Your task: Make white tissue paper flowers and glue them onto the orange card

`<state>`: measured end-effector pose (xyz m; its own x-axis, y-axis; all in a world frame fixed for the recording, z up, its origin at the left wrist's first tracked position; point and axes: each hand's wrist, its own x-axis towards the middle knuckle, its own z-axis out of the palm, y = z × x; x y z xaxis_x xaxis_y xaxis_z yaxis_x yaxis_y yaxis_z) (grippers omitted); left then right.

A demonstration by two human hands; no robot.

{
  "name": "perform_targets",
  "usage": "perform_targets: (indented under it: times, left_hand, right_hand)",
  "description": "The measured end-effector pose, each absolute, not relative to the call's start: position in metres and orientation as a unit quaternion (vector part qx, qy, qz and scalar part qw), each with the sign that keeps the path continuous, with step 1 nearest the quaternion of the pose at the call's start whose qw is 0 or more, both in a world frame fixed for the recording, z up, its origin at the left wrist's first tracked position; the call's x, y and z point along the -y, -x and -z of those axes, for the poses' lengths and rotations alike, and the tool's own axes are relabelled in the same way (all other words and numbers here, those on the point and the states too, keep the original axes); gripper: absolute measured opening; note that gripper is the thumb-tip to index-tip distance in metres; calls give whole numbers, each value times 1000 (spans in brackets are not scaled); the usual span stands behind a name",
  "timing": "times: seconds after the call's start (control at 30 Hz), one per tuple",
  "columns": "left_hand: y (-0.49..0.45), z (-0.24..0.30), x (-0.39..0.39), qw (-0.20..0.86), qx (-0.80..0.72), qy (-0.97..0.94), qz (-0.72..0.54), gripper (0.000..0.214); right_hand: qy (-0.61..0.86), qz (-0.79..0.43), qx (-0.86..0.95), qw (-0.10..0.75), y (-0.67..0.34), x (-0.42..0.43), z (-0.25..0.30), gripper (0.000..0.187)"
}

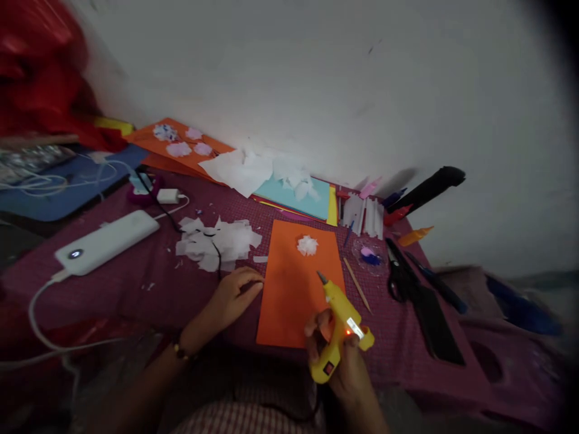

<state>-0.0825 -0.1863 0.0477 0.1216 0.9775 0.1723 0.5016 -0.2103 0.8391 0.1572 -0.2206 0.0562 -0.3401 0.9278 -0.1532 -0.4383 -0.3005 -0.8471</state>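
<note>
My right hand [344, 355] is closed round a yellow glue gun [340, 319], its nozzle pointing up and away over an orange paper sheet [294, 289]. A small white tissue flower [307, 245] lies near the sheet's far end. My left hand [237, 292] rests on the maroon cloth at the sheet's left edge, fingers curled and pressing down, holding nothing that I can see.
White paper scraps [217, 241] lie left of the sheet. A white power bank [106, 241] with cable sits further left. Black scissors [400, 274], a wooden stick [357, 284], a small dish [370, 254], coloured paper sheets [294, 196] and another orange sheet with flowers [181, 144] line the wall.
</note>
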Motion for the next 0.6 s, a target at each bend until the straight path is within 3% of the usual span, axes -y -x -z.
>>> perform_targets:
  times: [0.13,0.37,0.43,0.5,0.6]
  left_hand:
    - [84,-89,199,384,-497,-689,-363,31]
    - [121,-126,201,587,-355,-699,-204,43]
    - [139,-126,185,537,-394,-730,-154,36]
    - [156,-129,164,389,-488,-766,-154,22]
    - [174,-144,135,218,-566,-772,-189,22]
  right_hand:
    - [320,-733,398,450,-125,199,-91,58]
    - [214,-689,417,553,-97,131,-144,43]
    - [187,-675,412,583,-100,110,-152,41]
    - [183,-649,416,610,-107,93,-155,39]
    - [199,-616,417,638,-117,76,-152,37]
